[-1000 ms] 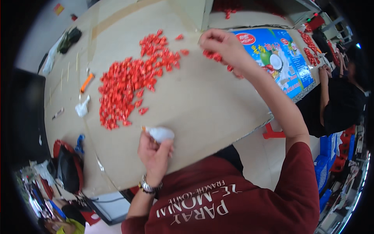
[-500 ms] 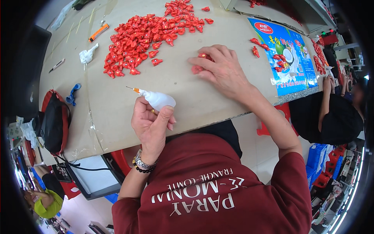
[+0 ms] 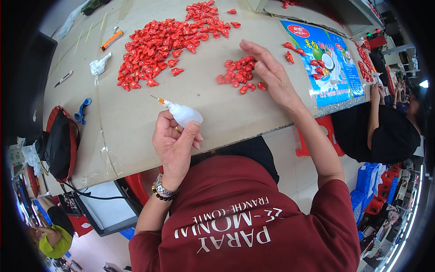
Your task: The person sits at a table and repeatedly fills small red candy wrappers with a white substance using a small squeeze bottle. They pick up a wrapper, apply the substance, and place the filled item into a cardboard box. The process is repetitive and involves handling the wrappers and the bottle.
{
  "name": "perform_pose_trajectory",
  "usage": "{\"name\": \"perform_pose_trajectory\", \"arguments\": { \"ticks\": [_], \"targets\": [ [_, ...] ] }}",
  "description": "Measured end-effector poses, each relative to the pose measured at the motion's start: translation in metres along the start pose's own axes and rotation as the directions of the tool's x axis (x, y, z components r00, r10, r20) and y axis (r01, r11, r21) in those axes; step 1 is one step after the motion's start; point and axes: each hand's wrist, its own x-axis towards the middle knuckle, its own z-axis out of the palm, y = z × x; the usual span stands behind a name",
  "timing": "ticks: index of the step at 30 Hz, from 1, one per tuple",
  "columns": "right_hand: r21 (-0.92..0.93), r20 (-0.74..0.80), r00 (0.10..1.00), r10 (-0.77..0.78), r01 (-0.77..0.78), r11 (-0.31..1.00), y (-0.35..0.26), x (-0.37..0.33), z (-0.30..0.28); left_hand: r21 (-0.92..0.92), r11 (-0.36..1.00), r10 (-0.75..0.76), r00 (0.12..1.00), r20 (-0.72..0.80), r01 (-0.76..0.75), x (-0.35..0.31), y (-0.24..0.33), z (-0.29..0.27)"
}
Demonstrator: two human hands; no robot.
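My left hand (image 3: 176, 143) is closed round a white squeeze bottle (image 3: 185, 115) above the table's near part. Its orange-based needle tip points up and to the left. My right hand (image 3: 273, 75) is open, fingers stretched out, at the right side of a small cluster of red plastic pieces (image 3: 237, 72) on the table. Nothing shows in its fingers. Farther left lies a big pile of similar red pieces (image 3: 152, 50), many with a small shiny dot on them.
A blue printed sheet (image 3: 335, 86) with several red pieces on it lies at the right. On the left are an orange utility knife (image 3: 112, 40), crumpled white tissue (image 3: 99, 64), a pen (image 3: 63, 79) and a black-red bag (image 3: 62, 143). A co-worker in black (image 3: 394, 131) sits at right.
My right hand has opened and moved right, uncovering a cluster of red pieces where it was cupped low over the table. My left hand still holds the bottle in nearly the same place.
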Motion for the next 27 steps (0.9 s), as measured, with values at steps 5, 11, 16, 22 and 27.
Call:
{"name": "perform_pose_trajectory", "arguments": {
  "ticks": [5, 11, 16, 22, 27],
  "targets": [
    [0.154, -0.159, 0.987, 0.004, 0.021, 0.988, -0.034, -0.01, 0.003, 0.01, 1.0, -0.026, 0.999, 0.037, 0.026, 0.006, 0.006, 0.012],
    [0.222, 0.082, 0.995, 0.052, -0.069, 0.973, -0.075, -0.042, 0.054, 0.169, 0.985, -0.067, 0.983, 0.174, 0.037, 0.01, 0.005, 0.022],
    [0.598, 0.173, 0.966, 0.195, -0.26, 0.758, -0.072, -0.046, 0.071, 0.316, 0.946, -0.005, 0.976, 0.219, -0.066, 0.013, -0.003, 0.013],
    [0.664, -0.01, 0.964, 0.267, -0.193, 0.723, -0.07, -0.034, 0.056, 0.825, 0.459, 0.235, 0.94, 0.245, -0.33, 0.051, 0.028, -0.014],
    [0.663, -0.053, 0.966, 0.254, -0.156, 0.732, -0.061, -0.026, 0.055, 0.851, 0.208, 0.325, 0.855, 0.404, -0.482, 0.098, 0.035, -0.027]
  ]
}}
